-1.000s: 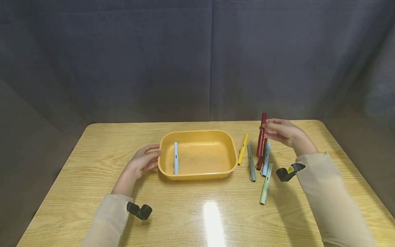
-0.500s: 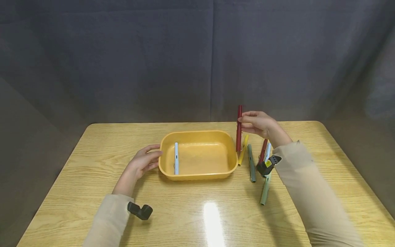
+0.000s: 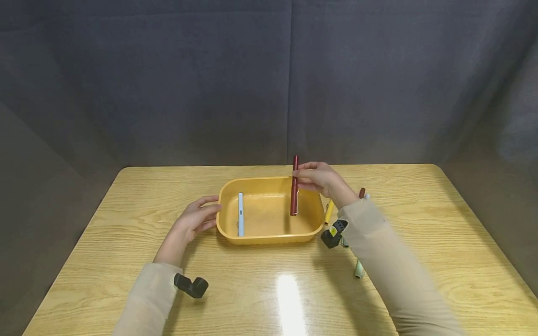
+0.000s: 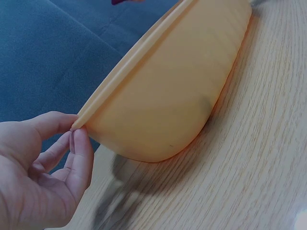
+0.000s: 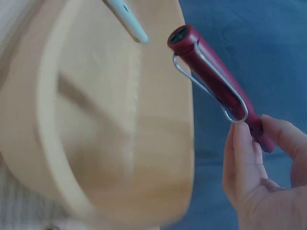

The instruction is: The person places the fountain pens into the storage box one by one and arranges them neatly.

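Observation:
My right hand [image 3: 321, 179] pinches a dark red capped pen [image 3: 294, 196] over the right part of a yellow plastic tray [image 3: 269, 241]. The pen tilts slightly from upright, and its wire clip and black cap end [image 5: 179, 35] face the camera in the right wrist view. Inside the tray at the left lies a light blue pen [image 3: 240, 214]. At the tray's left end, my left hand [image 3: 195, 217] grips the rim, thumb on top and fingertips [image 4: 81, 136] beneath it in the left wrist view.
Right of the tray, partly hidden by my right arm, lie a yellow pen [image 3: 329, 212], a pale green pen [image 3: 359, 269], a grey-green pen [image 3: 345, 242], another dark red pen [image 3: 362, 192] and a light blue one [image 3: 367, 196]. A dark curtain [image 3: 201, 93] hangs behind the wooden table [image 3: 235, 289].
My right hand has carried the dark red pen leftward from the loose pens to over the tray. My left hand stays at the tray's left rim.

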`<state>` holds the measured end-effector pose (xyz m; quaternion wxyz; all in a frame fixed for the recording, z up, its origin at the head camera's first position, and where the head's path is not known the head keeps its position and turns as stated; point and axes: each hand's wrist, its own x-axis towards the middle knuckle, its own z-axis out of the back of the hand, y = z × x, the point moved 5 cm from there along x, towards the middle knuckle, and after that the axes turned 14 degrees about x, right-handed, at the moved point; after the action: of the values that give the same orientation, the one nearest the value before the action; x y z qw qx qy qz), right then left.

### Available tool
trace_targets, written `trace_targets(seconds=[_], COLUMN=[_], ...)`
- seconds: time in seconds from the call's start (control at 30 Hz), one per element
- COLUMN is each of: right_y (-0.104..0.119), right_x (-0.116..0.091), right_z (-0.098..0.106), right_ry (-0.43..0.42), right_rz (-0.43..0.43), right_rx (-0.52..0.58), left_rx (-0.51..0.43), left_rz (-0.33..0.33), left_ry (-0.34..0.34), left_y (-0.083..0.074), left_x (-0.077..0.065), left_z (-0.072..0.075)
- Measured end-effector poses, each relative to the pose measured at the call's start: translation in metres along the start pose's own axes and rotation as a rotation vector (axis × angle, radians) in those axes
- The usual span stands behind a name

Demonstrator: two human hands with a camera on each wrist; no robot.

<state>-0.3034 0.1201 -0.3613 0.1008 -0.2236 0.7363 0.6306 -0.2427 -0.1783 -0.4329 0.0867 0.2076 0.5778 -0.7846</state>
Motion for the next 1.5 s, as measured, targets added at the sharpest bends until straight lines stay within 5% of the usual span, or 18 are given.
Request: trace_targets(seconds=[1.07,1.5], right_y=[-0.071,-0.088], right_x=[0.026,0.031], right_z=[-0.072,-0.085], right_ry=[-0.076,-0.095], right_rz=[0.023,0.013], right_rx=[0.075,0.114], left_rx=[0.017,0.004], left_rz=[0.005,-0.002], left_ry=[-0.002,0.006], left_y=[0.0,0.0], left_x=[0.0,-0.001], left_z=[0.001,0.002])
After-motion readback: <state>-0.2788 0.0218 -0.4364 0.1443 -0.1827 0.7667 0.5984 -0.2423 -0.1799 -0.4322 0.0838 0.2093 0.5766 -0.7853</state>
